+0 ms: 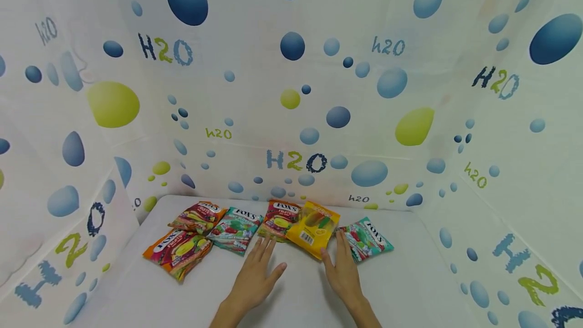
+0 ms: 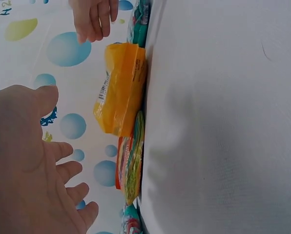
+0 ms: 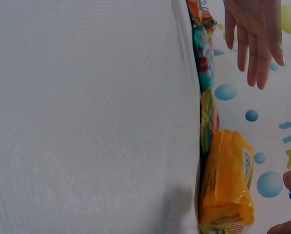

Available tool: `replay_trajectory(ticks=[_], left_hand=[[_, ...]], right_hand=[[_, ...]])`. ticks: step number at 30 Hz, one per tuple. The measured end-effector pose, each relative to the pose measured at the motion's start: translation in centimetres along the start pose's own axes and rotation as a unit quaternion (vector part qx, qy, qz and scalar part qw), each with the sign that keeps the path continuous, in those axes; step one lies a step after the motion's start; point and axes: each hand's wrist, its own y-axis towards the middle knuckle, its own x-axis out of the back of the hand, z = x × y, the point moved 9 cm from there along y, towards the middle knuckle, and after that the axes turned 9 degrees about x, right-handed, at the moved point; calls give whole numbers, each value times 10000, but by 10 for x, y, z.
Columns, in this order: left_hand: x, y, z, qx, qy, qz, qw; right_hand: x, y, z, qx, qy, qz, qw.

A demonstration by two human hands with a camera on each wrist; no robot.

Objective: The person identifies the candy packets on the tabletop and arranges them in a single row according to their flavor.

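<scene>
My left hand (image 1: 256,278) hovers with spread fingers in front of a red and orange Fox's fruits candy bag (image 1: 279,219). The right hand (image 1: 342,272), fingers extended, is close to a yellow packet (image 1: 313,228) and overlaps the left edge of a teal Fox's bag (image 1: 366,239) in the head view. Neither hand holds anything. The yellow packet lies partly over the red and orange bag; its plump side shows in the left wrist view (image 2: 122,90). Both wrist views show the opposite hand, fingers straight, above the packets.
To the left lie another teal Fox's bag (image 1: 235,230) and two red Fox's bags, the upper one (image 1: 199,216) overlapping the lower one (image 1: 178,253). A white cloth covers the table (image 1: 405,287). Behind and at both sides hangs a bubble-patterned curtain (image 1: 255,105).
</scene>
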Motion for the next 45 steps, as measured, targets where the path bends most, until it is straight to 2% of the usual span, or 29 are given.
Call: replay_trajectory(ticks=[11,26,33,38,45], left_hand=[[-7,12,-6,39,-107,121,9999],[-21,31,-14,7,-515,204,9985],[-28,43,-14,-47,-629,31,9980],[-32,49,-15,-11,-1039,-21,9946],[-40,57,-15,189,-1448,41,9893]], right_hand=[[-5,7,-9,-24,63,39,10000],[-7,14,-23,-460,560,-35,9974],[-12,17,-27,-504,704,-187,9961],[-13,21,-31,-517,746,-453,9948],[-22,27,-34,-774,843,-488,9922]])
